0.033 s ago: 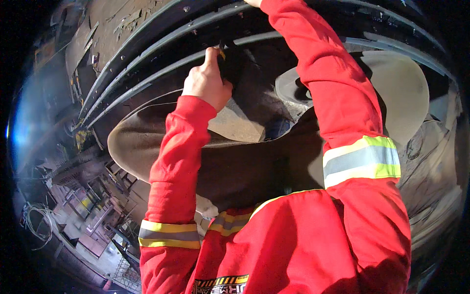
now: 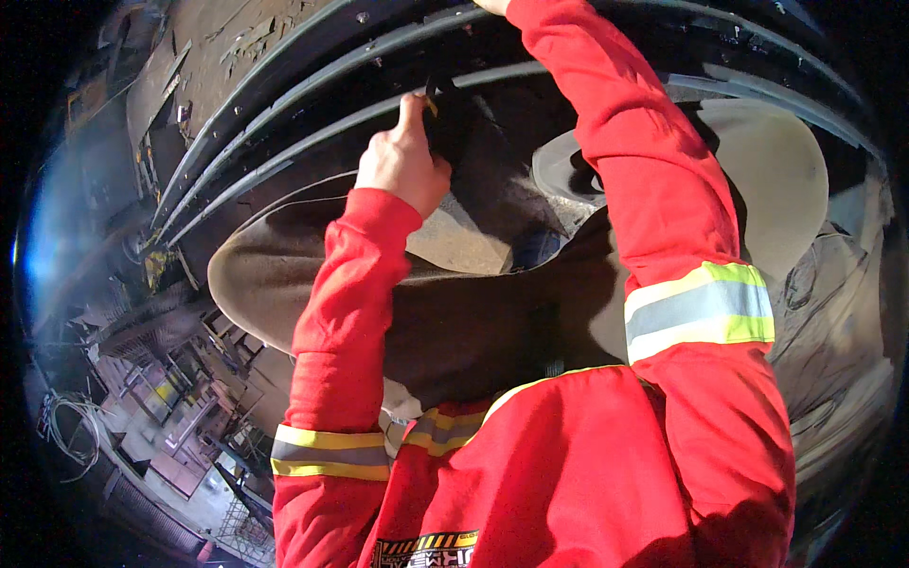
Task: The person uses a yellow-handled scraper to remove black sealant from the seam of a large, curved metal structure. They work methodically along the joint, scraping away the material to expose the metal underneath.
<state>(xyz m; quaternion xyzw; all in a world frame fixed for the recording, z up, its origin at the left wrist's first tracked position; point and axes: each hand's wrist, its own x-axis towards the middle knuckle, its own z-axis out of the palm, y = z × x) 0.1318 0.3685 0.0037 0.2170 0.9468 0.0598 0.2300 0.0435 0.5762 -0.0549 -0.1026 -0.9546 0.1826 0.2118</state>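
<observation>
My left hand (image 2: 402,156) is closed, with the thumb side toward the rails. Its fingers wrap round a small dark tool with a yellow mark (image 2: 432,106), whose kind I cannot make out. Just beyond that hand runs the nearest of several long dark metal rails (image 2: 379,111). My right hand (image 2: 493,5) reaches to the top edge of the view, by the farther rails. Only a bit of it shows, so its fingers and anything in them are hidden. Both arms are stretched forward in red sleeves with reflective bands.
A wide brown apron-like sheet (image 2: 483,331) spreads in front of my body. Beyond it lies a tan flat piece (image 2: 459,237). A pale rounded surface (image 2: 786,180) is at the right. On the left, scrap and a loose coil of cable (image 2: 71,431) lie on the floor.
My left hand and forearm have shifted very slightly to the right, with the dark tool still in the hand. The right arm is almost unmoved.
</observation>
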